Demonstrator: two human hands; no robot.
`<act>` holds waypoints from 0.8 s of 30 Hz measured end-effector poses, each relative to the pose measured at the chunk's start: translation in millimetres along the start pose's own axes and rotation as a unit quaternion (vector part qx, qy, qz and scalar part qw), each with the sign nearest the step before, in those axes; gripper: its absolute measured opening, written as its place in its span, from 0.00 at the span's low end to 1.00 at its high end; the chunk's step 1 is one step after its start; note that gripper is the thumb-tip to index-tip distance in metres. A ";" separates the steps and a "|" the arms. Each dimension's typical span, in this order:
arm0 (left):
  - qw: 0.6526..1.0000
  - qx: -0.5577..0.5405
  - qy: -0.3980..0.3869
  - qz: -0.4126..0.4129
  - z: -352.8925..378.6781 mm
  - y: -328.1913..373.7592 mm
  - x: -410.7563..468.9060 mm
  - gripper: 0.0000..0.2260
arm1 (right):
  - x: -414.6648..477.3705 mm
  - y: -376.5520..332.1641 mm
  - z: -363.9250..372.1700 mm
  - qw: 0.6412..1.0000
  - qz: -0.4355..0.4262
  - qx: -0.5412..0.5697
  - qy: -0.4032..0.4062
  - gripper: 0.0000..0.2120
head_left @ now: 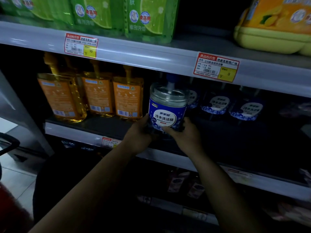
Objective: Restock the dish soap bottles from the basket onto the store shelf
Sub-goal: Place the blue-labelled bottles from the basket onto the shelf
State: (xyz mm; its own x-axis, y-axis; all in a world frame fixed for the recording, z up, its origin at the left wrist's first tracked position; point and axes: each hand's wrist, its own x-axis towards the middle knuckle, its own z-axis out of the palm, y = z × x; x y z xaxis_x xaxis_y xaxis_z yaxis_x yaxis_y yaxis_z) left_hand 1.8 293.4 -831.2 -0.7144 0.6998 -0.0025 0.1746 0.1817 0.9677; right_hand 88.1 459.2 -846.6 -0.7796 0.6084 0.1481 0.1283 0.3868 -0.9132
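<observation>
A clear dish soap bottle (167,106) with a blue label and a pump top stands at the front of the middle shelf (94,127). My left hand (141,133) grips its lower left side. My right hand (185,133) grips its lower right side, thumb across the label's bottom edge. Behind and to the right, a few more blue-labelled bottles (217,105) stand in the dark part of the same shelf. The basket shows only as a black curved handle (8,143) at the far left edge.
Three orange soap bottles (99,96) stand left of the held bottle. The upper shelf carries green refill packs (148,19) and a yellow jug (276,31). Price tags (216,67) hang on the shelf rail. Lower shelves hold dim packets (185,184).
</observation>
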 end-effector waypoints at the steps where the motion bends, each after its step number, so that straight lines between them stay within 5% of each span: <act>1: 1.000 -0.013 -0.008 0.006 3.6 0.3 0.3 0.33 | -0.6 1.7 -1.7 1.000 0.001 0.003 0.005 0.26; 9: 0.997 0.055 -0.052 -0.013 34.9 11.7 12.9 0.38 | 1.6 16.2 -38.8 0.999 0.035 -0.020 0.032 0.32; 24: 0.992 -0.009 0.110 -0.063 7.0 -13.1 38.8 0.21 | 63.3 1.8 35.4 0.997 0.009 -0.069 0.029 0.29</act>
State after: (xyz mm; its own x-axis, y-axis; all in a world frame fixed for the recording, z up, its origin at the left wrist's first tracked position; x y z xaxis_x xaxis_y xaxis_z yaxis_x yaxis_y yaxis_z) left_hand -23.5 322.9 -845.7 -0.8610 0.5038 -0.0698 0.0640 0.2436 0.9678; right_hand 17.2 473.9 -852.3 -0.7406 0.6534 0.1567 0.2290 0.4647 -0.8554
